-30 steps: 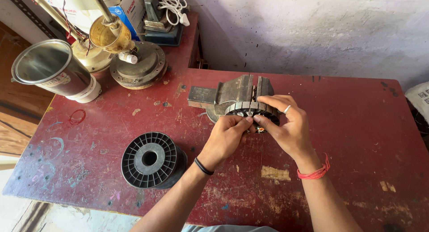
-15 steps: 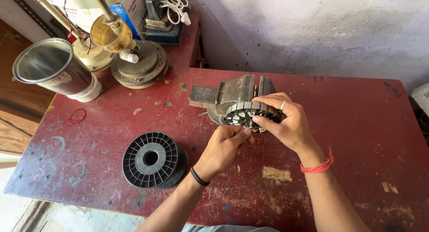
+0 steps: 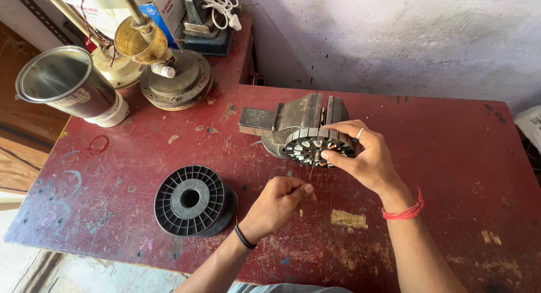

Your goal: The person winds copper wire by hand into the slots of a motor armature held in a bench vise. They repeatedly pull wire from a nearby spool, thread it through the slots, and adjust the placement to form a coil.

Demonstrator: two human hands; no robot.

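**Winding wire onto a clamped stator**

Nearest us, our left hand [image 3: 280, 198] is closed in a pinch on a thin wire [image 3: 310, 170] and draws it taut toward us, which keeps the strand straight as it runs up to the stator [image 3: 315, 148]. Beside it on the red table [image 3: 451, 157] lies a black plastic spool [image 3: 190, 200], flat on its flange. Further out, our right hand [image 3: 363, 157] curls over the stator's rim, fingertips pressed on a slot as if to steady the turn. The stator sits gripped in a grey bench vise [image 3: 301, 117], so both hands stay free. Beyond stand a metal can [image 3: 67, 84] and a fan motor housing [image 3: 177, 84]
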